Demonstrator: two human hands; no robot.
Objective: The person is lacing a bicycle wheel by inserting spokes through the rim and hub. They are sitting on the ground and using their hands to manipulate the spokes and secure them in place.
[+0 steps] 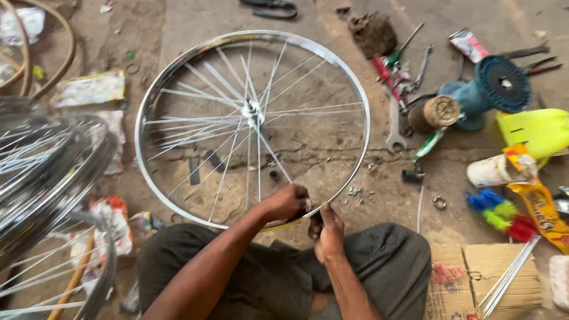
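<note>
I see the bicycle wheel rim (pixel 178 71) lying nearly flat on the dirt floor (pixel 332 160) in front of my knees, its silver spokes (pixel 201 98) running in to the hub (pixel 253 111) at the middle. My left hand (pixel 288 202) is curled closed over the near edge of the rim, its grip wrapped on the metal where a spoke meets it. My right hand (pixel 328 232) sits just beside it, fingers closed round a small dark tool (pixel 316 222) held against the rim; what kind of tool I cannot tell.

Inside the hoop, small dark bits lie on the floor. To the right, well clear of the rim, lie a spanner (pixel 395 127), red-handled screwdrivers (pixel 385 72), a blue spool (pixel 495 86), a yellow plastic piece (pixel 533 130) and a white cup (pixel 491 170). Near my right knee a flattened cardboard box (pixel 474 278) carries a bundle of loose spokes (pixel 510 278). On my left, more spoked wheels (pixel 53 172) are stacked close to the rim, crowding that side.
</note>
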